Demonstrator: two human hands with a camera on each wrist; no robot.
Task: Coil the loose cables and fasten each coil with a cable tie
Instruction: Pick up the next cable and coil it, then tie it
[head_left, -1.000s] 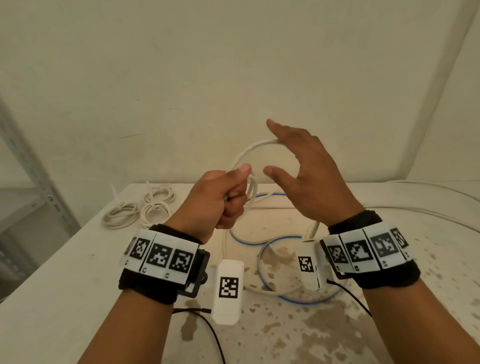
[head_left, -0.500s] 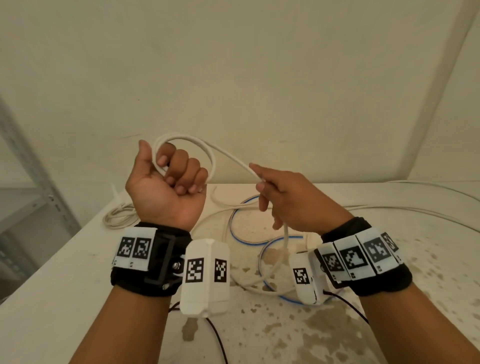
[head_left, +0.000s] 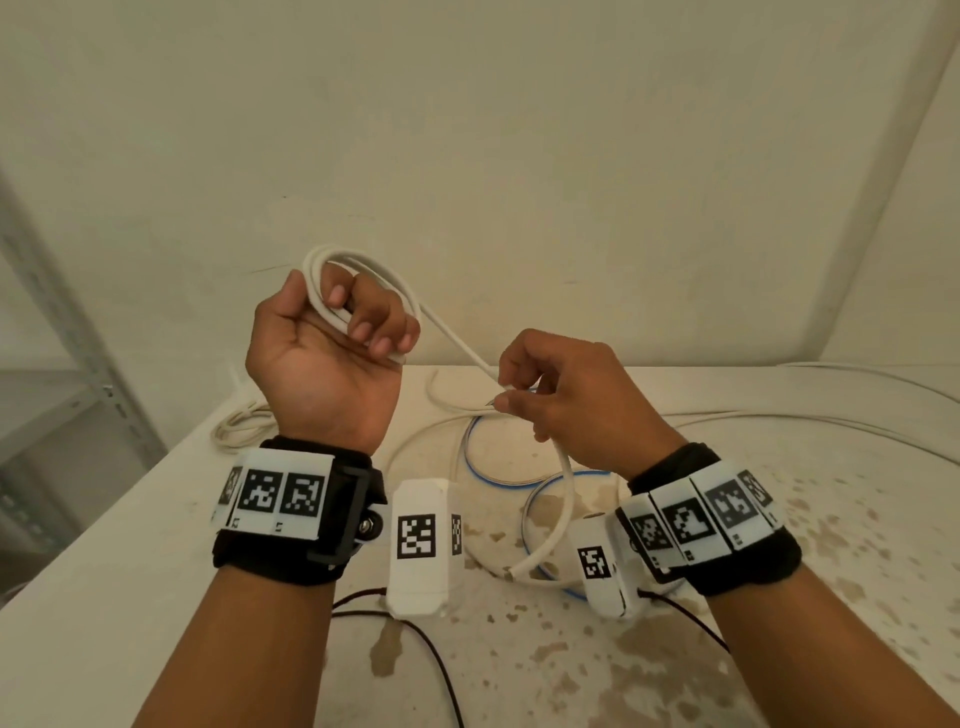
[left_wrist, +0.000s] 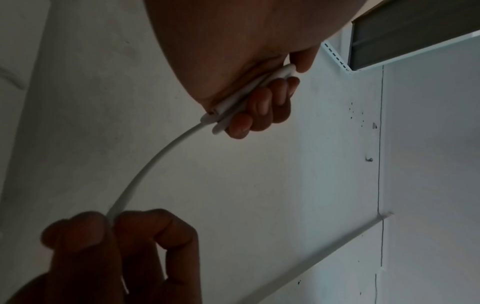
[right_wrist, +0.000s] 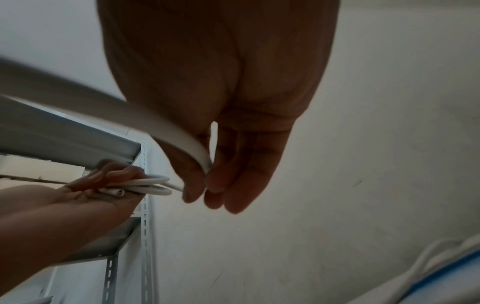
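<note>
1. Above the table's (head_left: 156, 519) near left, the white cable (head_left: 447, 338) sits half-coiled in the raised left hand (head_left: 327, 364), a couple of loops bunched under its curled fingers (head_left: 382, 332).
2. It looks light, fairly stiff and springy, with a smooth jacket, so loops will likely want to pop open.
3. Best hold, I'd say: clamp where the loops cross, feed from the free run.
4. The right hand (head_left: 571, 400), lower and to the right, pinches that run between thumb and fingertips.
5. The loose end (head_left: 511, 574) dangles below it, near the table.
6. Left palm faces the person; right knuckles point up.
</note>
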